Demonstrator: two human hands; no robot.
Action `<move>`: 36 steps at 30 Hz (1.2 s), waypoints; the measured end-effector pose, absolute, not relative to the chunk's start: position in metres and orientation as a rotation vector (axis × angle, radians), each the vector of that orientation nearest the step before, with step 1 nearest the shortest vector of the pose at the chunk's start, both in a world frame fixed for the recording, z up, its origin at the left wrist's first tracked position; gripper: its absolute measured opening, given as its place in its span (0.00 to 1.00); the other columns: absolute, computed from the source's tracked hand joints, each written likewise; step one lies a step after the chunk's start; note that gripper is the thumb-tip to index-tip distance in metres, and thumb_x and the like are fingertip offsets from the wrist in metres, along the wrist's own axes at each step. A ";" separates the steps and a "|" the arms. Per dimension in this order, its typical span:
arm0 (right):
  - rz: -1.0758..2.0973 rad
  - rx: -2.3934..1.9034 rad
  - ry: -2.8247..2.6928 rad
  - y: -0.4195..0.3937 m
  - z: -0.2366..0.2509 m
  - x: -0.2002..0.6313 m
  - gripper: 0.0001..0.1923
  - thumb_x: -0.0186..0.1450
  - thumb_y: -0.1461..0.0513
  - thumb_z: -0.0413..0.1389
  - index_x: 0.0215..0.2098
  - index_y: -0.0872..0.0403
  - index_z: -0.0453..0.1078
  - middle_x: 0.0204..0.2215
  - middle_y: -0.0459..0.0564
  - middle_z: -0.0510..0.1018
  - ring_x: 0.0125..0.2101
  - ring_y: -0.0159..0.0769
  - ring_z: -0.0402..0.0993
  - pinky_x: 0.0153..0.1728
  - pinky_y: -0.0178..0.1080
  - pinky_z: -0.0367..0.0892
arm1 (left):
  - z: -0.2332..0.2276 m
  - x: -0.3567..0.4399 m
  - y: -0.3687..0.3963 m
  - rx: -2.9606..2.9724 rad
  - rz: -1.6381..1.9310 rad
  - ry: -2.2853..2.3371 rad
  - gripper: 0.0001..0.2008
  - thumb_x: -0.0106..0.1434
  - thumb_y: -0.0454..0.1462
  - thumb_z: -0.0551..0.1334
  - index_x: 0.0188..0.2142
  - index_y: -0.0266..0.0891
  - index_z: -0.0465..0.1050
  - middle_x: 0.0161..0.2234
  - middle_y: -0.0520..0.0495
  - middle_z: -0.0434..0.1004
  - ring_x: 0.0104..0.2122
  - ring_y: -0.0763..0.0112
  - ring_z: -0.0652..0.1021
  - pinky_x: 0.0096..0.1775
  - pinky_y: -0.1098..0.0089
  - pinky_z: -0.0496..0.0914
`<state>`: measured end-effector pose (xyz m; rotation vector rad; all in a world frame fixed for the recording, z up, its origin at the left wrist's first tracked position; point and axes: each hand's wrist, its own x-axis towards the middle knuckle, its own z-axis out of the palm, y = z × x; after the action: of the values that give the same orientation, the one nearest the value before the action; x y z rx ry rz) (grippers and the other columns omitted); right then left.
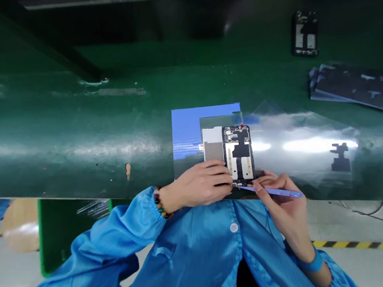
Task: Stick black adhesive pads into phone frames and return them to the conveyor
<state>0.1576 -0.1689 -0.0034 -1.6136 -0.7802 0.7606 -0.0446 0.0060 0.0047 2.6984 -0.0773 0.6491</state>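
Note:
An opened smartphone lies at the bench's front edge with its inner parts facing up: a black film, pale panels and small circuits. My left hand rests at its lower left edge, fingers bent together and gripping that side. In my right hand is a slim purple pointed tool, pinched between thumb and fingers. Its tip reaches the phone's bottom end. Whether it is tweezers or a pry stick cannot be made out. Left of the phone is a white and grey flat piece, partly covered by my left fingers.
Beneath lies a blue sheet. Clear film spreads to the right, bearing one black cutout. Another opened phone and a stack of dark sheets are further right. A green bin stands below left. A post rises behind.

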 end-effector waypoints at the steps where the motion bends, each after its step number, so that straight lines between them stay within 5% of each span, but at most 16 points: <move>1: 0.766 -1.613 -0.779 -0.170 -0.005 0.157 0.18 0.65 0.56 0.73 0.30 0.50 0.68 0.29 0.43 0.80 0.37 0.40 0.84 0.68 0.62 0.68 | 0.005 -0.044 0.005 2.704 0.648 -0.079 0.04 0.73 0.36 0.68 0.42 0.42 0.83 0.47 0.48 0.87 0.51 0.68 0.84 0.61 0.61 0.78; 7: 0.756 -1.581 -0.760 -0.168 -0.001 0.159 0.18 0.64 0.57 0.74 0.30 0.50 0.69 0.31 0.45 0.82 0.38 0.40 0.85 0.67 0.62 0.71 | 0.008 -0.044 -0.001 2.783 0.633 -0.016 0.05 0.75 0.36 0.66 0.42 0.41 0.83 0.45 0.48 0.87 0.50 0.67 0.84 0.64 0.59 0.78; 15: 0.229 -1.493 -0.644 -0.140 -0.001 0.201 0.17 0.63 0.60 0.74 0.34 0.50 0.68 0.30 0.44 0.83 0.38 0.43 0.86 0.63 0.61 0.75 | -0.002 -0.054 -0.031 2.759 0.732 0.122 0.09 0.76 0.43 0.67 0.43 0.41 0.83 0.47 0.49 0.88 0.52 0.65 0.86 0.64 0.60 0.80; 19: 0.080 -1.443 -0.587 -0.132 -0.015 0.208 0.17 0.64 0.60 0.73 0.34 0.50 0.68 0.29 0.43 0.80 0.38 0.43 0.86 0.58 0.58 0.78 | -0.013 -0.060 -0.052 2.715 0.783 0.157 0.05 0.75 0.35 0.66 0.41 0.40 0.83 0.45 0.51 0.89 0.49 0.67 0.86 0.66 0.57 0.80; 23: 0.021 -1.415 -0.519 -0.132 -0.021 0.208 0.17 0.65 0.60 0.72 0.35 0.49 0.67 0.31 0.43 0.80 0.40 0.42 0.86 0.58 0.57 0.78 | 0.005 -0.064 -0.043 2.662 0.881 0.019 0.11 0.76 0.32 0.61 0.41 0.39 0.83 0.43 0.52 0.89 0.46 0.71 0.86 0.60 0.64 0.81; 26: 0.016 -1.418 -0.528 -0.133 -0.022 0.208 0.16 0.66 0.60 0.72 0.35 0.50 0.67 0.31 0.43 0.80 0.40 0.40 0.86 0.57 0.55 0.79 | 0.041 -0.064 -0.009 2.670 0.939 0.010 0.12 0.76 0.31 0.59 0.48 0.42 0.83 0.45 0.52 0.89 0.45 0.73 0.86 0.53 0.67 0.81; 31: 0.060 -1.428 -0.518 -0.132 -0.023 0.210 0.16 0.67 0.59 0.71 0.34 0.51 0.67 0.32 0.46 0.81 0.39 0.39 0.86 0.54 0.53 0.81 | 0.071 -0.027 0.100 2.410 1.384 0.545 0.06 0.68 0.32 0.72 0.41 0.43 0.78 0.38 0.52 0.82 0.37 0.72 0.82 0.40 0.69 0.79; 36: 0.074 -1.421 -0.516 -0.133 -0.026 0.211 0.18 0.65 0.56 0.73 0.33 0.51 0.68 0.32 0.47 0.82 0.40 0.41 0.86 0.53 0.55 0.83 | 0.027 0.028 0.236 2.183 1.243 0.813 0.09 0.67 0.36 0.73 0.40 0.39 0.74 0.49 0.44 0.75 0.47 0.67 0.80 0.52 0.63 0.80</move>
<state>0.2109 -0.1325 -0.0257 -1.4209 -0.5159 0.0738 0.0285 0.2364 0.0269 2.1832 0.8132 1.2431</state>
